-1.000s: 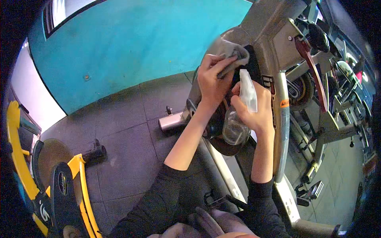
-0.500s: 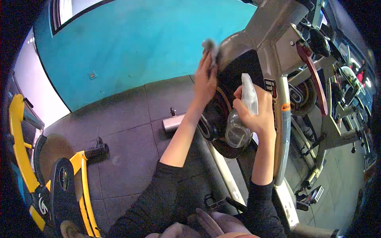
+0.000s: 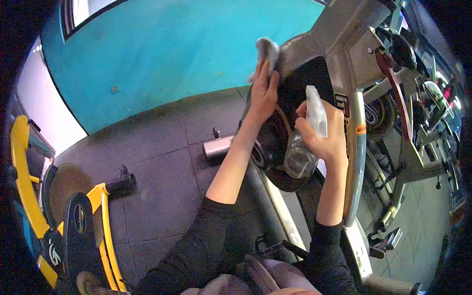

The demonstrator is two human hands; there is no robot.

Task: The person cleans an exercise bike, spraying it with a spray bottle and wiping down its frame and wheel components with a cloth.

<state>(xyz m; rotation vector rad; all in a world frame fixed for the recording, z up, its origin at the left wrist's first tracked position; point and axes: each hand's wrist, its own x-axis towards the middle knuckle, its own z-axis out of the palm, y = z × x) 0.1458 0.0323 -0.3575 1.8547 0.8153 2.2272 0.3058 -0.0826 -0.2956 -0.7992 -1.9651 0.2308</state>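
Observation:
My left hand (image 3: 264, 93) is stretched forward with its fingers over a grey-white cloth (image 3: 268, 51), pressed along the outer rim of the exercise bike's front housing (image 3: 297, 49). Part of the cloth is hidden behind the fingers. In my right hand (image 3: 327, 128) is a clear spray bottle (image 3: 300, 160), gripped around its neck below the white spray head (image 3: 317, 110). The bottle hangs in front of the bike's black wheel cover (image 3: 307, 81) and looks clear inside; I cannot tell how much liquid it holds.
A yellow and black machine (image 3: 101, 226) stands at the left. The turquoise wall (image 3: 172, 54) rises behind the grey tiled floor (image 3: 157, 172). Close on my right is the bike's frame tube (image 3: 358, 162), with more exercise bikes (image 3: 393, 103) beyond it.
My left hand and the cloth have shifted slightly right along the housing's rim. In the view, the bike and my right hand with the spray bottle also sit a little further right.

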